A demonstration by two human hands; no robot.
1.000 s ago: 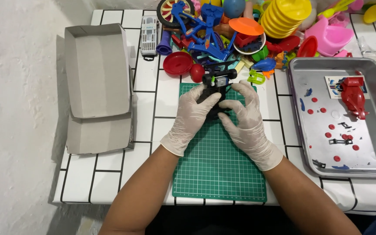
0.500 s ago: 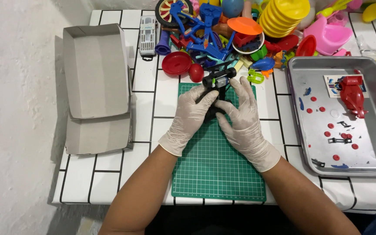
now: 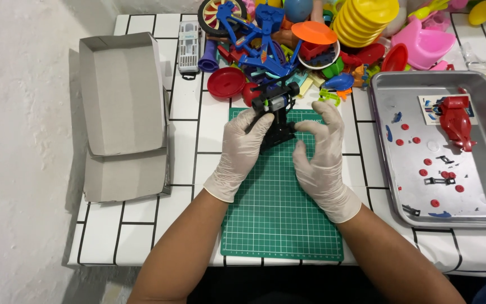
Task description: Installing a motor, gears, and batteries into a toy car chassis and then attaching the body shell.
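My left hand [image 3: 242, 151], gloved: fingers closed on the black toy car chassis [image 3: 275, 118], held tilted above the far end of the green cutting mat [image 3: 279, 214]. My right hand [image 3: 317, 160], gloved: fingers spread and curled beside the chassis; whether the thumb touches it I cannot tell. Chassis underside: hidden by my fingers. Behind: heap of coloured plastic toys [image 3: 310, 39], cut off at the top edge, pieces hard to separate. Right: metal tray [image 3: 378, 146] with red car body [image 3: 455, 121] and small red and black parts. Left: open grey cardboard box [image 3: 122, 93].
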